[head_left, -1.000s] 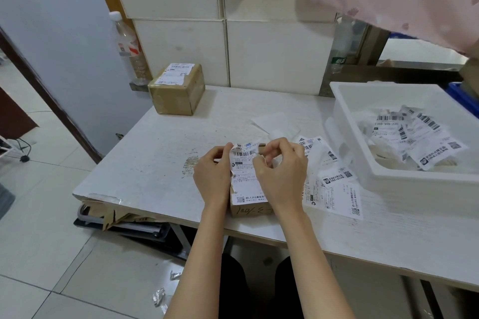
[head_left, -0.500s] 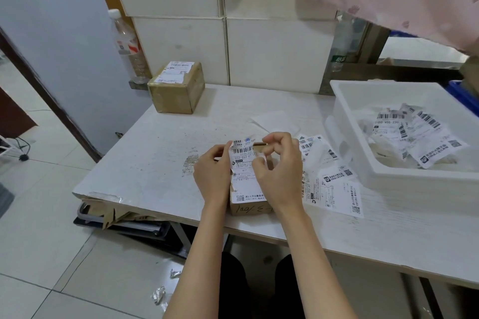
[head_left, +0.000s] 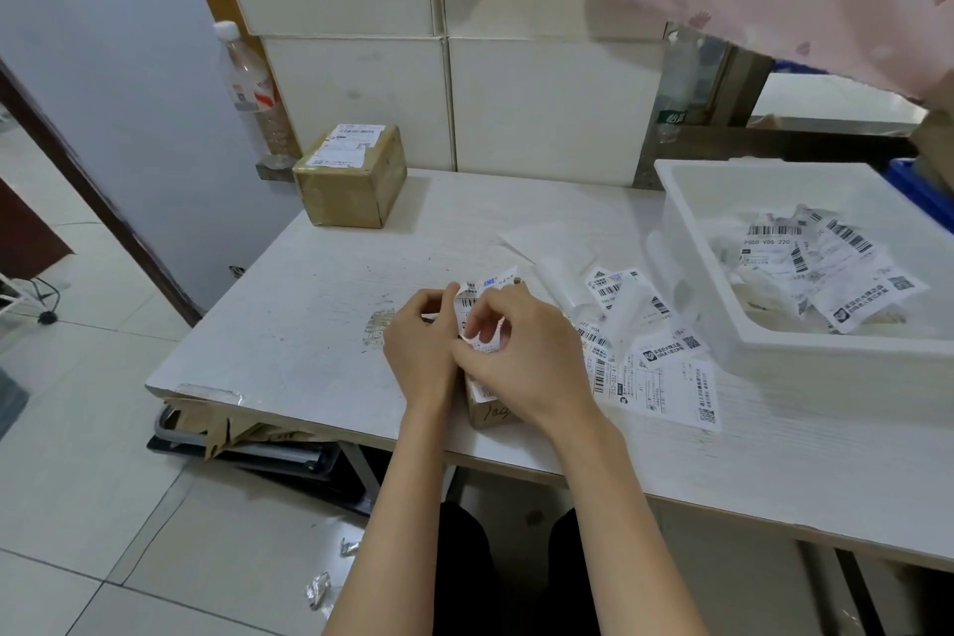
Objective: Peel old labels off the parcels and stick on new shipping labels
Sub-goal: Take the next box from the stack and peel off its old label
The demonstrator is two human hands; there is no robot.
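A small brown parcel (head_left: 488, 412) stands at the near edge of the white table (head_left: 309, 325), mostly hidden behind my hands. Its white label (head_left: 477, 300) is lifted and curling up off the box top. My left hand (head_left: 419, 349) grips the parcel's left side, thumb against the label edge. My right hand (head_left: 526, 356) pinches the label between thumb and fingers. A second brown parcel (head_left: 351, 181) with a label on top sits at the far left of the table.
Loose labels and backing sheets (head_left: 655, 367) lie right of my hands. A white plastic bin (head_left: 774, 351) with peeled labels stands at the right. A water bottle (head_left: 253, 93) stands by the wall. Flattened cardboard (head_left: 232, 434) lies under the table.
My right hand has moved down and toward me, peeling the label further off the parcel; the label's upper part now curls free. My left hand stays on the box.
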